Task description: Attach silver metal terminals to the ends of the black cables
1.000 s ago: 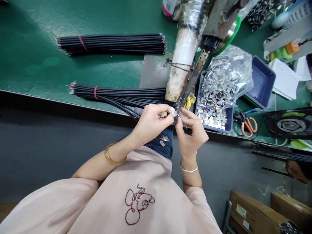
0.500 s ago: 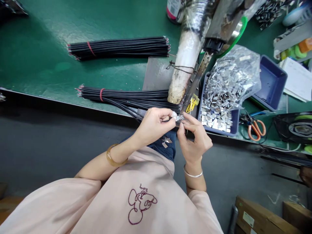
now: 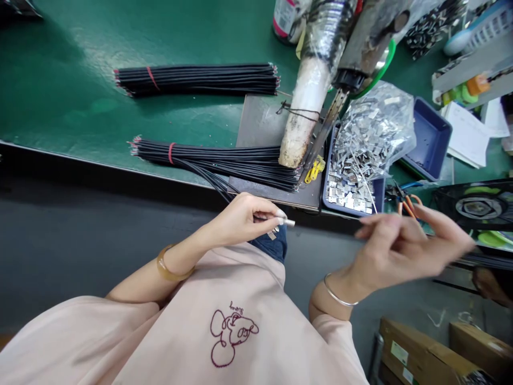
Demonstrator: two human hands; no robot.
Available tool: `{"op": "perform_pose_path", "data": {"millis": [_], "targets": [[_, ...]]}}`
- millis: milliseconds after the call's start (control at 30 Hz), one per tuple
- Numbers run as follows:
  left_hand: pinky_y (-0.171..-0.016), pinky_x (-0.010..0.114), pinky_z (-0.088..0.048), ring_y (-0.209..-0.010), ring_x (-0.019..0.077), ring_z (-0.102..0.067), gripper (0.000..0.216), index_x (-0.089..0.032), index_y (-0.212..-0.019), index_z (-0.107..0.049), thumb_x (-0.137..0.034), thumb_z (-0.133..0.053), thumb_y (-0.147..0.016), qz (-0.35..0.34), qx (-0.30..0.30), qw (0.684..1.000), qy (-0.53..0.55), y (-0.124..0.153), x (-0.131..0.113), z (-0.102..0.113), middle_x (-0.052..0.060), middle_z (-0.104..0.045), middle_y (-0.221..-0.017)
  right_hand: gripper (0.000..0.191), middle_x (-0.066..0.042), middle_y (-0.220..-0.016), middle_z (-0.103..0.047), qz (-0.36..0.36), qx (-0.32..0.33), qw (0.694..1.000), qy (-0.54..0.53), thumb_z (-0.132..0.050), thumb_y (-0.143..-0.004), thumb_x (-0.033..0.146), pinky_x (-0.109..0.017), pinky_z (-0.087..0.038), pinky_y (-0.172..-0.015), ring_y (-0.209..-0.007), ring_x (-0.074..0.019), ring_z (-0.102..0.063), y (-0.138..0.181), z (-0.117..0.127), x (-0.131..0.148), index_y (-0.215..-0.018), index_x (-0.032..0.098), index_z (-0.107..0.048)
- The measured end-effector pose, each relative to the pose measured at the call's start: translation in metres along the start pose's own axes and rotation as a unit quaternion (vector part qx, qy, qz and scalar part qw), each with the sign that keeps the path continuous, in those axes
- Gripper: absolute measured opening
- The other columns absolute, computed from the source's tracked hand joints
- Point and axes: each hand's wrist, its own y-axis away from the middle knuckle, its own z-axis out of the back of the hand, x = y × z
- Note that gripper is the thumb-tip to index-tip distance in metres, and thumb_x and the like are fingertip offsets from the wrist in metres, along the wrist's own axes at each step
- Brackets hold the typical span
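Observation:
My left hand (image 3: 252, 216) is closed in a pinch at the bench's front edge. A small silvery metal tip (image 3: 289, 222) sticks out past its fingertips. Black cables (image 3: 212, 179) bend down from the lower bundle (image 3: 224, 155) and pass behind this hand; a few metal pieces (image 3: 273, 233) show below it. Out to the right, my right hand (image 3: 404, 246) is smeared by motion, its thumb and index finger together. A thin pale rod (image 3: 364, 179) rises from these fingers across the blue tray (image 3: 352, 210) of flat metal pieces.
Another black cable bundle (image 3: 200, 79) lies farther back under a red band. A white wrapped nozzle (image 3: 298, 123) and a metal bar (image 3: 326, 128) slant over the grey plate (image 3: 256, 120). Orange-handled pliers (image 3: 409, 203), an empty-looking blue tray (image 3: 430, 139) and a fan (image 3: 476, 208) stand right.
My hands have parted. The right one has swung right with the thin rod, past the tray of metal pieces. The left one has come slightly down and left, and the metal tip now shows.

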Motion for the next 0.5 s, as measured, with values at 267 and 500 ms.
{"op": "perform_pose_path", "data": {"millis": [267,500], "targets": [[-0.085,0.039,-0.051,-0.09,0.0223,-0.064,0.015,-0.013,-0.092,-0.075,-0.016,-0.061,-0.093,-0.223,-0.229,0.9,-0.297,-0.021,0.021,0.006,0.011,-0.073,-0.095,0.011,-0.004,-0.073,-0.067,-0.011,0.259,0.924,0.282,-0.063,-0.083,0.027,-0.034,-0.045,-0.07,-0.068,-0.0202,-0.061,-0.049,-0.018,-0.061,-0.075,0.021,-0.059],[-0.075,0.035,-0.047,-0.08,0.0206,-0.055,0.024,-0.015,-0.087,-0.074,-0.019,-0.053,-0.098,-0.239,-0.186,0.881,-0.362,-0.035,0.029,0.008,0.009,-0.068,-0.083,0.004,-0.003,-0.074,-0.069,-0.038,0.399,0.865,0.301,-0.064,-0.071,0.019,-0.032,-0.038,-0.07,-0.074,-0.0208,-0.061,-0.074,-0.031,-0.052,-0.068,0.022,-0.062]]}}
